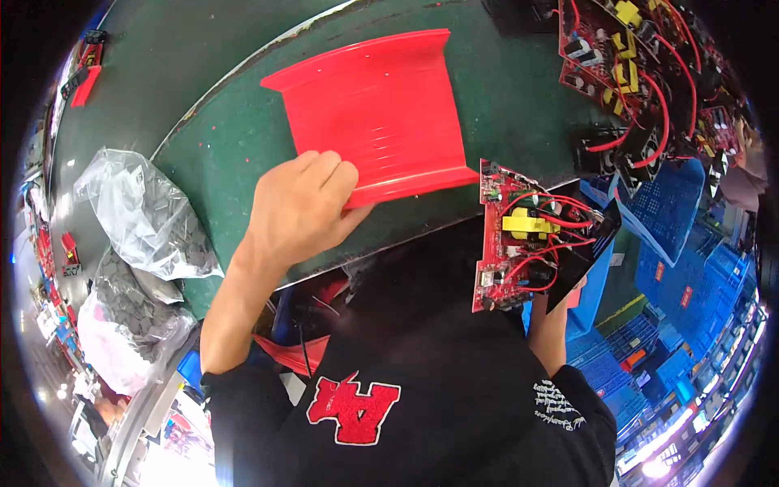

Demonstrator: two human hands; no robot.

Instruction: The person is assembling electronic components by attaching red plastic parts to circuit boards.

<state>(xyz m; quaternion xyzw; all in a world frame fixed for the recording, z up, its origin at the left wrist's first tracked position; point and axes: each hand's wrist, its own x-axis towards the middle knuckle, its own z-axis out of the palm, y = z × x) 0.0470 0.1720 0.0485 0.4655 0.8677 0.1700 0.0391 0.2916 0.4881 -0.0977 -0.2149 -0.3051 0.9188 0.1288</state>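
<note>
My left hand point(304, 203) is closed around the near left edge of a red channel-shaped housing panel point(377, 105), which lies on the green table with its raised rims along the far and near sides. Right of the panel, a red circuit board point(495, 252) with a yellow transformer, red wires and a black end plate point(580, 264) is held up close to my body. My right hand point(548, 325) is mostly hidden behind this board and plate, with the wrist and a bit of finger showing. It supports the board from behind.
The green table point(235, 146) has a curved front edge. Two clear plastic bags point(146, 215) of dark grey parts sit at its left. Several wired circuit boards point(625, 73) are piled at the far right. Blue plastic crates point(682, 268) stand at my right, a dark belt surface point(162, 57) beyond the table.
</note>
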